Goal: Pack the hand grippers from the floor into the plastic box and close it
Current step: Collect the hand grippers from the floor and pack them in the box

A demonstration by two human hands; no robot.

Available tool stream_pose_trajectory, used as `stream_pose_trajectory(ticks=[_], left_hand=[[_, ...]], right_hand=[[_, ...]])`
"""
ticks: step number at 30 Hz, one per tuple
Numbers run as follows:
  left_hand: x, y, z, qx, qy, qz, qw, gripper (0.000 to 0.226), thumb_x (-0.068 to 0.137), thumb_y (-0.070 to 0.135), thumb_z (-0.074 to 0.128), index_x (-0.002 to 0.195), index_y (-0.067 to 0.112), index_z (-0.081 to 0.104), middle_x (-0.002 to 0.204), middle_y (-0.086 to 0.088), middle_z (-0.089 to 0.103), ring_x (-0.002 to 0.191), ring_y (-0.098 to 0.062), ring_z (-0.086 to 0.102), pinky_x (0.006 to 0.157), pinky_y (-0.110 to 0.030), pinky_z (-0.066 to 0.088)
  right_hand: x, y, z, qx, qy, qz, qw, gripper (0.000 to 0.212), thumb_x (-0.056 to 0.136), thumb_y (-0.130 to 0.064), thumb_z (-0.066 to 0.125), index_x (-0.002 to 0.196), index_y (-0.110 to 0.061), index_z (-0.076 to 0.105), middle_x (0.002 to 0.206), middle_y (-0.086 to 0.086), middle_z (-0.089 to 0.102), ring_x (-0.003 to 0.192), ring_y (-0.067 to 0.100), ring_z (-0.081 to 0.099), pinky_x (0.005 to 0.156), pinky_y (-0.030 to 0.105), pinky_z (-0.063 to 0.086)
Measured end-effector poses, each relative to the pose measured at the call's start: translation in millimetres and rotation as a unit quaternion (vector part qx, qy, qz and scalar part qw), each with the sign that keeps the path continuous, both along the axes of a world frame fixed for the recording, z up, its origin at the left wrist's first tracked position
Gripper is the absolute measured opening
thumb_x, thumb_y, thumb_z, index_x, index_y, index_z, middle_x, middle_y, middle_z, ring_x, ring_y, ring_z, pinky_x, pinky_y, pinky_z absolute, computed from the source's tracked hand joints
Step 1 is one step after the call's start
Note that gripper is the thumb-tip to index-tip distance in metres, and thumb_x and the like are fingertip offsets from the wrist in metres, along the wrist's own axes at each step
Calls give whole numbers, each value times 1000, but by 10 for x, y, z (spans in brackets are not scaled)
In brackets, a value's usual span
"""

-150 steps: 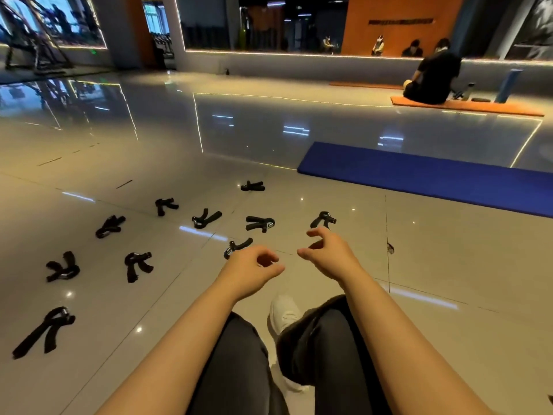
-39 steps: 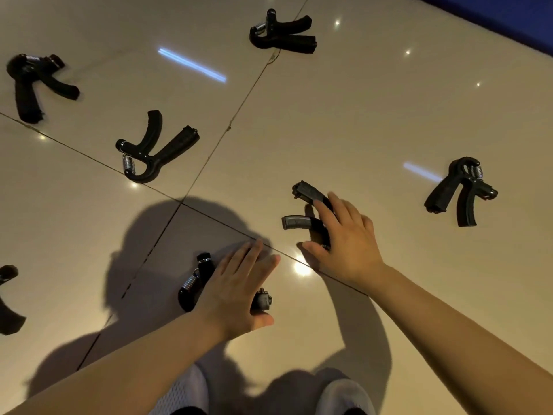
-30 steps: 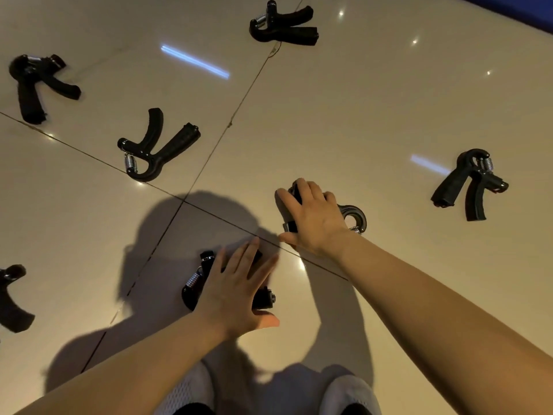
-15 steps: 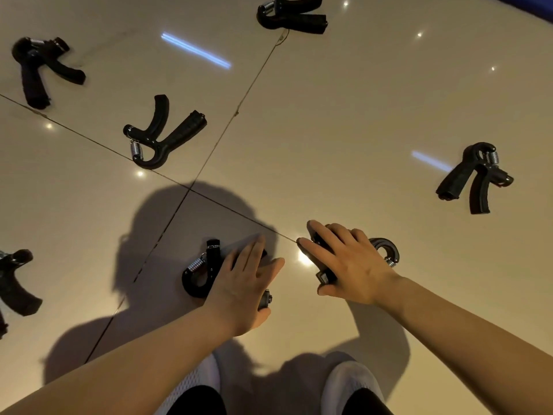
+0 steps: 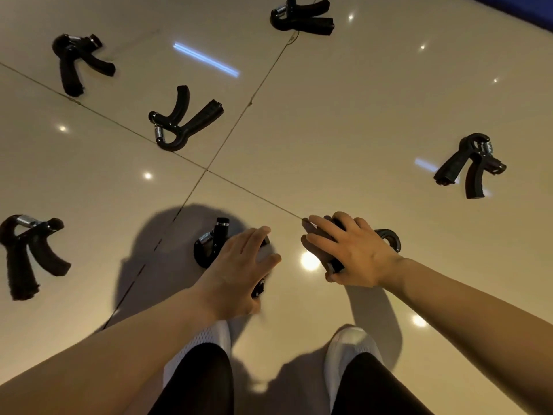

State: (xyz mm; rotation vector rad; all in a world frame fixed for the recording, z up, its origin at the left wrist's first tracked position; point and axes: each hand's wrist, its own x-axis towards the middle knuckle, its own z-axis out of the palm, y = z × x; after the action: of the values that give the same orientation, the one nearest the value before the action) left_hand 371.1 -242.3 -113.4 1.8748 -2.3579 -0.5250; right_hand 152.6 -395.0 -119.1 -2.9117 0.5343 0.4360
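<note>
Several black hand grippers lie spread on the glossy tiled floor. My left hand (image 5: 239, 271) lies over one hand gripper (image 5: 209, 247) just in front of my feet, fingers stretched across its handles and thumb at its side; its spring end sticks out to the left. My right hand (image 5: 350, 253) is closed around the handles of a second hand gripper (image 5: 390, 238), whose curved end shows past my knuckles. Loose ones lie at the left (image 5: 27, 253), in the middle (image 5: 185, 121), far left (image 5: 77, 61), top (image 5: 302, 16) and right (image 5: 469, 166). No plastic box is in view.
My two white shoes (image 5: 350, 348) and dark trouser legs fill the bottom centre. A corner of a blue mat (image 5: 526, 7) shows at the top right. Tile joints cross near the middle of the floor (image 5: 329, 115).
My right hand took hold of the gripper ahead of it and drew it back toward my feet, beside the left hand. The left hand has stayed on its gripper.
</note>
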Motion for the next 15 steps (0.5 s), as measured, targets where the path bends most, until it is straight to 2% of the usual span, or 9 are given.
stream_pose_trajectory(ticks=[2, 4, 8, 11, 15], left_hand=[[-31, 137, 93, -31, 0, 23, 999, 78, 38, 36, 83, 109, 23, 51, 128, -15, 34, 115, -31, 36, 85, -48, 46], [-120, 279, 176, -59, 8, 51, 997, 74, 42, 34, 81, 109, 22, 52, 129, -18, 34, 115, -33, 37, 87, -48, 43], [-428, 602, 400, -81, -20, 86, 993, 57, 46, 33, 81, 99, 17, 67, 125, -22, 51, 104, -34, 56, 77, -41, 48], [-702, 925, 521, -126, -54, 39, 990, 50, 50, 33, 77, 96, 17, 69, 128, -17, 53, 111, -38, 53, 82, -44, 46], [-963, 1312, 705, -147, -92, -44, 984, 58, 51, 36, 75, 105, 21, 62, 133, -9, 42, 117, -37, 43, 82, -45, 42]], right_hand=[[-49, 123, 92, -33, -8, 17, 999, 71, 64, -46, 64, 129, -23, 46, 141, 6, 40, 107, 36, 48, 74, 46, 47], [-120, 247, 210, -78, -10, 32, 996, 69, 63, -40, 67, 127, -20, 47, 137, 10, 43, 103, 38, 49, 76, 47, 44], [-338, 523, 418, -133, 1, 35, 990, 80, 52, -28, 80, 125, -20, 49, 137, 11, 42, 106, 39, 48, 79, 49, 43], [-543, 768, 557, -158, -17, -7, 987, 81, 51, -28, 82, 125, -21, 49, 138, 13, 42, 110, 42, 46, 82, 51, 43], [-865, 1139, 780, -176, -53, -46, 982, 80, 55, -34, 82, 126, -20, 49, 141, 15, 39, 113, 42, 44, 85, 51, 42]])
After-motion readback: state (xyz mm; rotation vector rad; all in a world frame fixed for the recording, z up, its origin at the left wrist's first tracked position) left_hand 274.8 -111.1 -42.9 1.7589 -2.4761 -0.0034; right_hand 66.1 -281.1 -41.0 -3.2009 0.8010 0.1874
